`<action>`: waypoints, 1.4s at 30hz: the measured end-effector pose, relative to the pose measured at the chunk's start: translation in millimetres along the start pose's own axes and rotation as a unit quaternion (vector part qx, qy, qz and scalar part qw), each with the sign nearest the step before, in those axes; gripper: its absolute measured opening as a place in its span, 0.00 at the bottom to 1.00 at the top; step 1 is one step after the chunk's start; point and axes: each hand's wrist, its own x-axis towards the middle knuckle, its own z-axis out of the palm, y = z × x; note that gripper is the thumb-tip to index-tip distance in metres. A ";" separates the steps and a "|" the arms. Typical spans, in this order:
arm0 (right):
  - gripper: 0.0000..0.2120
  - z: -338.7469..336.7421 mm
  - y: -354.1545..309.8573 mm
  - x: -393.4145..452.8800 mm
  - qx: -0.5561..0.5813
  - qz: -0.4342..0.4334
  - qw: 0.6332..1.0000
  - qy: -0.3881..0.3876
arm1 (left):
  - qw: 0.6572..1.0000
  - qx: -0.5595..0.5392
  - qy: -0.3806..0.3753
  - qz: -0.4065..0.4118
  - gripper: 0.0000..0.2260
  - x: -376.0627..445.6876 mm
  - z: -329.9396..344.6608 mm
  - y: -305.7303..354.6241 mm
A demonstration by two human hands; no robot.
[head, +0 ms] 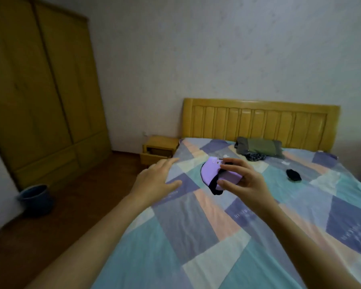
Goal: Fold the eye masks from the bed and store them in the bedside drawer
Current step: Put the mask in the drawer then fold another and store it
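A purple eye mask [212, 172] with a black underside is pinched in my right hand [243, 180], held above the patchwork bedspread [175, 236]. My left hand [156, 180] hovers just left of it, fingers spread, holding nothing. A small black eye mask [293, 174] lies on the bed to the right. Another dark patterned piece [255, 157] lies near the pillow. The wooden bedside table [159, 150] stands left of the bed head, its drawer [152, 158] pulled open.
A green-grey pillow [261, 148] rests against the yellow headboard [258, 122]. A tall wooden wardrobe [40, 90] fills the left wall. A blue bin [35, 198] sits on the brown floor near it.
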 end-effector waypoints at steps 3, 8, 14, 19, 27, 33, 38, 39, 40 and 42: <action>0.17 32.4 -37.2 30.1 -0.005 -0.052 0.999 -0.007 | 0.999 0.027 0.028 -0.010 0.29 -17.8 -54.9 -33.3; 0.18 116.3 -87.5 75.3 0.043 -0.108 0.992 -0.049 | 0.994 0.079 0.063 -0.047 0.28 -47.6 -131.2 -109.2; 0.22 254.5 -142.7 120.8 0.069 -0.158 0.982 -0.076 | 0.985 0.135 0.062 -0.084 0.29 -105.1 -210.3 -235.4; 0.21 365.8 -182.4 150.7 0.075 -0.180 0.974 -0.119 | 0.974 0.186 0.042 -0.118 0.28 -142.9 -261.3 -343.7; 0.21 524.8 -205.7 221.2 0.151 -0.200 0.952 -0.178 | 0.949 0.257 0.033 -0.180 0.28 -148.4 -316.1 -489.5; 0.20 636.1 -208.9 299.5 0.188 -0.204 0.940 -0.201 | 0.933 0.292 0.046 -0.203 0.27 -105.5 -340.6 -582.4; 0.21 705.7 -211.2 362.7 0.185 -0.198 0.940 -0.205 | 0.923 0.329 0.028 -0.197 0.27 -62.0 -356.8 -656.6; 0.21 717.3 -207.9 373.6 0.184 -0.196 0.941 -0.205 | 0.923 0.331 0.030 -0.195 0.27 -52.4 -358.6 -671.8; 0.21 728.3 -203.5 384.0 0.185 -0.194 0.942 -0.204 | 0.923 0.331 0.032 -0.192 0.27 -42.0 -359.5 -687.2; 0.21 749.6 -190.0 403.3 0.184 -0.186 0.944 -0.200 | 0.925 0.333 0.027 -0.181 0.27 -19.0 -357.5 -718.0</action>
